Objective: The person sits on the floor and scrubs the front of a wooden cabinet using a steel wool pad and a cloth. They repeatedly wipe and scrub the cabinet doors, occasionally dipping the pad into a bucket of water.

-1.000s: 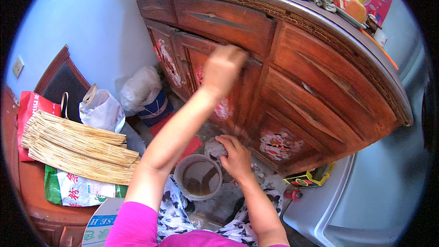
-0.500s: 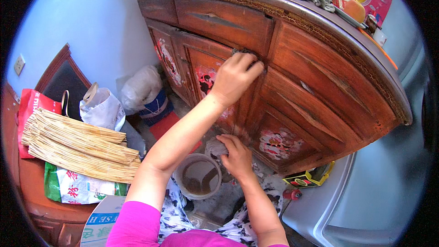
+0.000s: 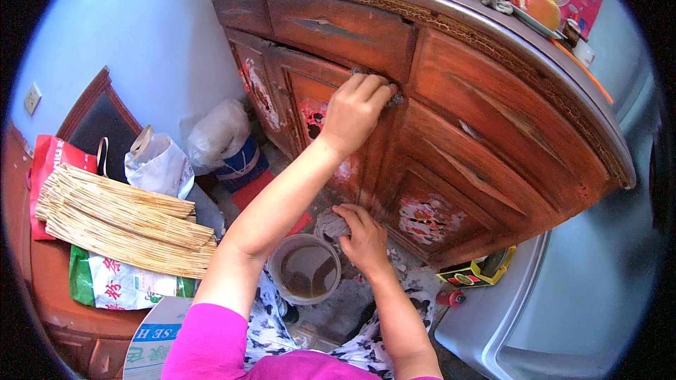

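Since half a second ago our left hand (image 3: pixel 355 111) has shifted slightly rightward along the wooden cabinet (image 3: pixel 451 105); it is now closed on a small grey scrubbing pad (image 3: pixel 391 96), pressed against the door's top edge just under a drawer. Our right hand (image 3: pixel 362 236) has stayed low, fingers curled over a crumpled grey rag (image 3: pixel 329 225) on the floor.

Far to the left of both hands, a bundle of straw-coloured reeds (image 3: pixel 120 218) lies over a red bag (image 3: pixel 53 165), with a white plastic sack (image 3: pixel 160 167) beside it. Just left of the right hand stands a round bucket of murky water (image 3: pixel 305 269), its rim touching the rag. Right of the right hand, a small yellow box (image 3: pixel 473 273) sits at the cabinet's base, near a pale grey appliance (image 3: pixel 577 295). Open floor is narrow, hemmed between bucket and cabinet.
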Motion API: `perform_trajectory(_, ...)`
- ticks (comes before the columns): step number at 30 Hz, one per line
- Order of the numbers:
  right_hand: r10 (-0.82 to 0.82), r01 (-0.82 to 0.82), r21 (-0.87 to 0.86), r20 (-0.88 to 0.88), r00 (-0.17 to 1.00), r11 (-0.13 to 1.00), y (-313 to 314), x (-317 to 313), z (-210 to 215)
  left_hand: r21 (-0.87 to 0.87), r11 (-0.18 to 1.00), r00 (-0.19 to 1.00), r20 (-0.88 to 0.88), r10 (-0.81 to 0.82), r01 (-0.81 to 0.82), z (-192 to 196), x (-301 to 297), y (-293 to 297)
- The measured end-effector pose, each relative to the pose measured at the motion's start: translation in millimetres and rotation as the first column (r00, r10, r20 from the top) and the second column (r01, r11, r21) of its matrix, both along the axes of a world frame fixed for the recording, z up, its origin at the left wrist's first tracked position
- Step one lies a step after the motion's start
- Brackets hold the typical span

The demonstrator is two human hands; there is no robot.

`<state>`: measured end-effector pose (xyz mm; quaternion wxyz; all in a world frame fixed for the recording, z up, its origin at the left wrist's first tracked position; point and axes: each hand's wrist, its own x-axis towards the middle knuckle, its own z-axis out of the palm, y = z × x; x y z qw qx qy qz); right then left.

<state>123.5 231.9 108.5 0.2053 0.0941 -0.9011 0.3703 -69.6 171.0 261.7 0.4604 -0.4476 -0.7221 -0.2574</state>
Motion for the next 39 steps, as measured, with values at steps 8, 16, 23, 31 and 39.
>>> perform_trajectory(8,-0.022,0.021,-0.038,-0.024,0.999,0.999,2,4,9,0.194,0.930,0.945,0.162,0.285,-0.314,-20,-111,-95)
perform_trajectory(16,0.010,-0.010,-0.014,0.002,1.000,1.000,0,5,5,0.266,0.747,0.771,0.421,0.479,-0.609,-3,-148,-109)
perform_trajectory(23,0.021,-0.021,0.027,0.003,1.000,0.999,-5,-8,2,0.178,0.969,0.980,0.136,0.148,-0.171,-22,-84,-77)
perform_trajectory(31,0.036,-0.036,-0.023,-0.003,0.999,0.999,-21,-9,8,0.437,0.717,0.800,0.527,0.286,-0.544,1,-170,-153)
perform_trajectory(39,0.049,-0.049,0.036,0.008,0.999,0.998,-12,-17,-1,0.200,0.954,0.963,0.196,0.185,-0.224,-16,-119,-99)
